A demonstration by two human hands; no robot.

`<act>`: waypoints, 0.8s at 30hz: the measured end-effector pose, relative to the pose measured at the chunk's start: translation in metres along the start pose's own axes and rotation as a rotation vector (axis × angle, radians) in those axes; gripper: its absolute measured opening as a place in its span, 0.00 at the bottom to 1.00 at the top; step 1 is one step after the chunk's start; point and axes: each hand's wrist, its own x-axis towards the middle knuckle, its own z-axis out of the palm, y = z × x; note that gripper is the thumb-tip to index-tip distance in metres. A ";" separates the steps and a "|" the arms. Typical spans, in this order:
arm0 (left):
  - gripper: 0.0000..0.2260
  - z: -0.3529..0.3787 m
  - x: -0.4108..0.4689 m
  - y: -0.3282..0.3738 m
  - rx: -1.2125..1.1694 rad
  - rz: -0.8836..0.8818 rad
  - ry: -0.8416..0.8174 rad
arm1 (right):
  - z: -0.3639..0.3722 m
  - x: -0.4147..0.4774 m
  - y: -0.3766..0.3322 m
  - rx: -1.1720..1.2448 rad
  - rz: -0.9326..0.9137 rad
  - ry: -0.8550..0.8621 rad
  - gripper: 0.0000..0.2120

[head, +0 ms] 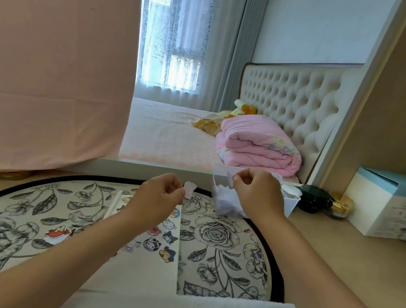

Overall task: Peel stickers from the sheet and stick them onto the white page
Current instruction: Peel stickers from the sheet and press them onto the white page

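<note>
Pinches a small pale pink sticker point(189, 188) between thumb and fingertips of the left hand point(159, 200), lifted clear of the surface. Nips a thin pale scrap point(229, 177) in the curled fingers of the right hand point(257, 193), a little higher than the left-hand pinch and off to its right; too small to tell whether backing or sticker. Holds the two pinches apart, with no contact between them. Has the white page point(150, 271) directly beneath the left hand and forearm, flat on a round floral mat point(222, 238), with a cluster of cartoon stickers point(152, 243) already stuck on it just below the left wrist. Leaves one red sticker point(58, 233) loose on the mat, left of the left forearm, and a thin white stick point(113, 204) just left of the left hand. Has a white plastic bin point(291, 205) right behind the right-hand pinch, with pale bits point(226, 203) heaped inside. Farther right of that hand, in a row: a dark jar point(314, 199), a gold-lidded jar point(342, 202), a blue and white box point(389, 206). Beyond both hands, a bed with a folded pink quilt point(256, 146); far left, a hanging pink cloth point(50, 61).
</note>
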 end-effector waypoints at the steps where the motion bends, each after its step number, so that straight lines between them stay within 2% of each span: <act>1: 0.08 0.002 0.001 0.000 0.004 -0.002 -0.003 | 0.000 0.005 0.002 -0.051 -0.012 0.003 0.07; 8: 0.07 0.002 -0.004 -0.006 -0.015 -0.030 -0.026 | 0.010 0.020 0.001 -0.307 -0.047 -0.072 0.07; 12: 0.07 -0.005 -0.012 -0.007 -0.050 -0.068 -0.025 | 0.007 0.002 -0.014 -0.155 -0.174 -0.075 0.09; 15: 0.07 -0.012 -0.020 -0.003 -0.095 -0.093 -0.021 | 0.008 -0.031 -0.039 0.020 -0.335 -0.187 0.07; 18: 0.07 -0.021 -0.030 -0.001 -0.156 -0.126 -0.041 | 0.015 -0.060 -0.054 -0.053 -0.472 -0.264 0.09; 20: 0.08 -0.029 -0.038 -0.001 -0.194 -0.151 -0.060 | 0.022 -0.073 -0.060 -0.110 -0.533 -0.221 0.09; 24: 0.09 -0.044 -0.056 -0.003 -0.244 -0.177 -0.094 | 0.032 -0.089 -0.072 -0.066 -0.608 -0.119 0.05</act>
